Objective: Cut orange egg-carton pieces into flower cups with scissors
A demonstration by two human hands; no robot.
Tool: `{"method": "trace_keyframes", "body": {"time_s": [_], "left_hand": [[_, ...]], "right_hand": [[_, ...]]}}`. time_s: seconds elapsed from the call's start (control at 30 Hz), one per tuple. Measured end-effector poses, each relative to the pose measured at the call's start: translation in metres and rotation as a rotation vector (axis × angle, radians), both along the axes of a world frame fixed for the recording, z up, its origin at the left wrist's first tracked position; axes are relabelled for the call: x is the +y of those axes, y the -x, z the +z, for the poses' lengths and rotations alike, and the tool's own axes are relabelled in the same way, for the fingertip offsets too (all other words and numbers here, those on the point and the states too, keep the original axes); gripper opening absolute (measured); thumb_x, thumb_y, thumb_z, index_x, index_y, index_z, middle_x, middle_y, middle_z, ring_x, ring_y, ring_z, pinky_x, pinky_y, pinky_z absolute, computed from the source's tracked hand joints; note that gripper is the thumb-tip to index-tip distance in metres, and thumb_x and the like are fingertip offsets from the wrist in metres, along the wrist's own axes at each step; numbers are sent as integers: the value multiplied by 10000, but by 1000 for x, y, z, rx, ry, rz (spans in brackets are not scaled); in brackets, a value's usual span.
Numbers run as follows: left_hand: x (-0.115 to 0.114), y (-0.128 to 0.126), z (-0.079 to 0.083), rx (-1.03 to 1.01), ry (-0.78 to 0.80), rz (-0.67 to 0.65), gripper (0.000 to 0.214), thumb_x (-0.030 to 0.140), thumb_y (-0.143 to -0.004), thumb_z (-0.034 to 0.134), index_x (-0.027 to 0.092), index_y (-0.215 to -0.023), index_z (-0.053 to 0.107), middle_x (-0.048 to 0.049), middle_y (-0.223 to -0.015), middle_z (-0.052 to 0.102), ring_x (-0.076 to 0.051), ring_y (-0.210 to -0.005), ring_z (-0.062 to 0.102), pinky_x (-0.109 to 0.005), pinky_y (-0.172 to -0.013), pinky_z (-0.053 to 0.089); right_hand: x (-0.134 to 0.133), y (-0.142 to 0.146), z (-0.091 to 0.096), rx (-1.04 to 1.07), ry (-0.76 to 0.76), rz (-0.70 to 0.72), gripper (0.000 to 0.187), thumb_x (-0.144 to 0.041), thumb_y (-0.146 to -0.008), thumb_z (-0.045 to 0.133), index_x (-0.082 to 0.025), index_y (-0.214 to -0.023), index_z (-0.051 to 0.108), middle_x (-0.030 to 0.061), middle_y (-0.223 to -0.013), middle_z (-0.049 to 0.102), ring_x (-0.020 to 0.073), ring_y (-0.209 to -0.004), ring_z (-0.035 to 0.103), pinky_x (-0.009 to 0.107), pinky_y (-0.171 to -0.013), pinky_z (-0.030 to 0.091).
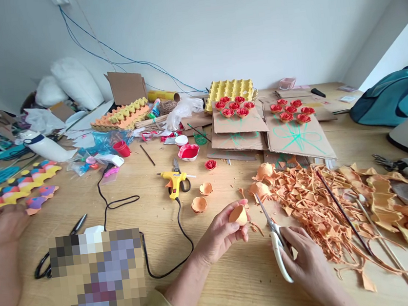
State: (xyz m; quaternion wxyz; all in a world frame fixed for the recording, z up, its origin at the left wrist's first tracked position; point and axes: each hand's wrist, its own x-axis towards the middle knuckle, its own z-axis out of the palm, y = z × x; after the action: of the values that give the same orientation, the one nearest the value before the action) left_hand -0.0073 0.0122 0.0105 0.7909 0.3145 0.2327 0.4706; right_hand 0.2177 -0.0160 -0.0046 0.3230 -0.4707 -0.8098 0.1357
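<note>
My left hand (pixel 222 232) pinches an orange egg-carton cup (pixel 238 216) between thumb and fingers, above the wooden table. In my right hand (pixel 306 254) are white-handled scissors (pixel 278 247), their blades pointing up and away, close to the cup but apart from it. Right of the scissors spreads a heap of orange carton scraps (pixel 304 195). Two trimmed orange cups with petal-like rims, one small cup (pixel 205 188) and one cup nearer me (pixel 199 204), stand beyond my left hand. A yellow glue gun (pixel 174 182) lies behind them on dark-handled scissors.
Red paper flowers (pixel 235 106) stand on cardboard pieces (pixel 300 137) at the back. A red paint bowl (pixel 188 152) and a single red flower (pixel 210 164) are mid-table. The glue gun's black cord (pixel 189 253) loops near my left forearm. Another person's hand (pixel 4 225) rests at the left.
</note>
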Motion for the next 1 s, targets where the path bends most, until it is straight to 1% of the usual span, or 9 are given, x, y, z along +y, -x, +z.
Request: {"method": "trace_keyframes", "body": {"time_s": [0.13,0.3,0.47,0.57,0.63,0.73,0.83,0.93,1.0], "left_hand": [[-1,-1,2,-37,36,-26,511,272,-789,717,178,-1275,596,-47,-947,544,-79,-667,459,-230,-605,383],[-1,-1,5,-154,114,-32,481,287,-724,736,136,-1172,645,-63,-947,541,-76,-639,407,-217,-557,337],[1,-1,3,-226,183,-35,495,396,-738,746,84,-1109,648,-44,-838,512,-59,-577,336,-195,-497,280],[2,-1,4,-278,208,-30,462,396,-720,741,91,-1054,650,-22,-773,495,-54,-543,302,-184,-470,249],[1,-2,4,-280,218,-23,418,377,-701,740,108,-1008,647,-20,-760,497,-59,-543,323,-185,-471,255],[-2,-5,4,-223,177,-7,391,352,-687,756,143,-991,629,-30,-803,533,-82,-612,439,-198,-536,336],[-4,-8,3,-98,75,55,421,306,-695,780,191,-1061,607,-31,-888,577,-110,-729,537,-224,-634,402],[-4,-10,4,102,-32,148,522,265,-709,800,225,-1177,570,-23,-951,589,-112,-772,554,-238,-692,425],[-5,-10,7,246,-88,207,564,267,-706,816,217,-1206,558,-27,-970,589,-125,-805,555,-254,-745,447]], "right_hand": [[1,0,0,-1,0,-9,297,-298,-959,499,-250,-697,368,-37,-580,480,162,-577,496,269,-583,442],[3,1,-2,11,-7,-10,288,-279,-943,503,-251,-691,366,-38,-575,474,163,-572,479,277,-591,435],[3,1,-3,-2,-18,0,264,-260,-934,519,-247,-706,386,-40,-603,479,158,-594,489,283,-632,434],[3,2,-1,-20,-49,15,260,-252,-938,517,-245,-713,387,-43,-604,473,150,-581,473,286,-648,433],[3,3,1,-24,-76,14,269,-260,-940,518,-245,-707,385,-45,-598,474,146,-567,463,287,-644,425],[3,4,3,-21,-99,2,276,-276,-935,527,-245,-697,392,-44,-591,492,146,-561,469,291,-648,420],[2,4,3,-19,-89,0,251,-271,-929,534,-242,-714,408,-40,-607,517,148,-580,489,301,-674,423],[2,3,2,-12,-67,13,226,-243,-916,544,-240,-732,412,-42,-620,517,148,-590,487,306,-692,424],[1,3,3,-10,-57,22,214,-235,-916,541,-240,-744,414,-43,-625,510,151,-600,487,305,-696,424]]}}
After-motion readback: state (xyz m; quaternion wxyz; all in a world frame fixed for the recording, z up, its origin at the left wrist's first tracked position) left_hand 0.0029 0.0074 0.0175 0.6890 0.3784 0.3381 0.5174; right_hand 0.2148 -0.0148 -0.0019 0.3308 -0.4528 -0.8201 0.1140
